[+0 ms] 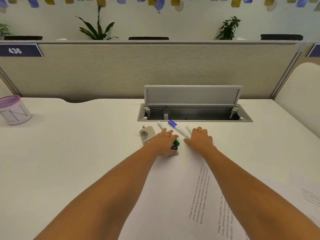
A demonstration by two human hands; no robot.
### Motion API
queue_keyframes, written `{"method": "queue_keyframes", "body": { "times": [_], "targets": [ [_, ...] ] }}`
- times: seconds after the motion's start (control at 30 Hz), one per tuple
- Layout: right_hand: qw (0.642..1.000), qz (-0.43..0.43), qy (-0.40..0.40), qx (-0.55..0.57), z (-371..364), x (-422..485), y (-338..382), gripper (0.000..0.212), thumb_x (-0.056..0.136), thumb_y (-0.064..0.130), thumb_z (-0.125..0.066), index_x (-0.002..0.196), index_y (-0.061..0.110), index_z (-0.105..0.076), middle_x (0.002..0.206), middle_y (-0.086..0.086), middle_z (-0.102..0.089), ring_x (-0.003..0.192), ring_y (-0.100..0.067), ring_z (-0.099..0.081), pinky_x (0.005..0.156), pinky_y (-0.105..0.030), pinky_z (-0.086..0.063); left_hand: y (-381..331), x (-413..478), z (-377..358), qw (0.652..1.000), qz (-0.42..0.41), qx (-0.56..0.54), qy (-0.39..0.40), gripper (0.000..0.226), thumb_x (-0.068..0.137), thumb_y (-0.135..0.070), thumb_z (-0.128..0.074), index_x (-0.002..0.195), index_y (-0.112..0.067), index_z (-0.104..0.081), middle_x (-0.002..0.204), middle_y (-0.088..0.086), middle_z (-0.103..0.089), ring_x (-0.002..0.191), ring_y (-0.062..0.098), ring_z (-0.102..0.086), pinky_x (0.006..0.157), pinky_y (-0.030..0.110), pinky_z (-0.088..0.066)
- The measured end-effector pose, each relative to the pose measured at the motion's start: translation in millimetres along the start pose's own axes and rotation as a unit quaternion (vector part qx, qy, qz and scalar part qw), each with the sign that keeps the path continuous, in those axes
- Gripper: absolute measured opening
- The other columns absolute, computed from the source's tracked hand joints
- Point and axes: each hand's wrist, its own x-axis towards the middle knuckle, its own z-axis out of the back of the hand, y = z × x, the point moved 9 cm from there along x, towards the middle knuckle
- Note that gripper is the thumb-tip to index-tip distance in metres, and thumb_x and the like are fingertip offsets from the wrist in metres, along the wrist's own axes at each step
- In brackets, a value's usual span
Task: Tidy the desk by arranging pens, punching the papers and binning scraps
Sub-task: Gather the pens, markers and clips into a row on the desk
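Head view, desk contents listed near to far.

1. Printed papers (199,196): sheets lie flat under and between my forearms at the near edge, text running away from me. One more sheet (311,198) sits near right. None looks punched yet, as far as I can judge.
2. Left hand (164,144): laid flat, fingers straight, over a green-capped marker (177,142), with a small black piece (174,147) beside my thumb. It appears to be pressing rather than gripping, likely to stop the marker rolling.
3. Right hand (200,139): flat and spread, holding nothing, its fingers over the near end of a white marker (189,129). I judge it is placed to sweep the pens together.
4. Blue-capped marker (176,128): loose between my hands, angled far-left.
5. Second white marker (161,125): its near end lies under my left fingertips.
6. Hole punch (147,134): just left of my left hand, within reach for the papers.
7. Cable tray (192,94): lid raised, just beyond the pens.
8. Pink-rimmed bin (13,110): far left, well apart from everything else.
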Motion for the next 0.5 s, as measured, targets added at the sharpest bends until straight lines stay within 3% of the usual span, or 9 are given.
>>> {"method": "queue_keyframes", "body": {
  "times": [0.1,0.23,0.4,0.5],
  "targets": [
    [1.000,0.011,-0.005,0.002,0,5,0,0.054,0.094,0.041,-0.044,0.136,0.007,-0.037,0.137,-0.011,-0.040,0.125,-0.026,-0.040,0.096,-0.037,-0.043,-3,9,-4,1.000,0.000,0.003,0.026,0.065,0.091,-0.046,-0.046,0.146,-0.021,-0.023,0.156,0.008,-0.018,0.143,0.031,-0.016,0.115,0.047,-0.025],
    [0.999,0.016,0.006,0.030,-1,9,-3,0.045,0.095,0.031,-0.044,0.132,0.007,-0.038,0.132,-0.013,-0.042,0.118,-0.027,-0.044,0.090,-0.035,-0.045,-9,16,3,1.000,-0.013,0.013,-0.009,0.051,0.093,-0.037,-0.047,0.138,-0.015,-0.037,0.139,0.011,-0.042,0.123,0.030,-0.043,0.101,0.040,-0.042],
    [0.998,-0.012,0.017,0.059,-6,11,-12,0.036,0.094,0.022,-0.044,0.126,0.006,-0.039,0.123,-0.015,-0.048,0.104,-0.028,-0.054,0.075,-0.030,-0.041,-13,23,8,0.996,-0.048,0.055,-0.049,0.037,0.095,-0.019,-0.047,0.131,-0.012,-0.042,0.128,0.013,-0.048,0.112,0.029,-0.049,0.093,0.039,-0.046],
    [0.997,-0.020,0.029,0.065,-7,12,-14,0.032,0.095,0.018,-0.040,0.125,0.005,-0.039,0.121,-0.016,-0.050,0.104,-0.029,-0.055,0.074,-0.030,-0.039,-16,28,7,0.994,-0.056,0.072,-0.066,0.035,0.094,-0.008,-0.044,0.129,-0.009,-0.044,0.128,0.015,-0.048,0.112,0.029,-0.048,0.093,0.038,-0.043]
  ]
}}
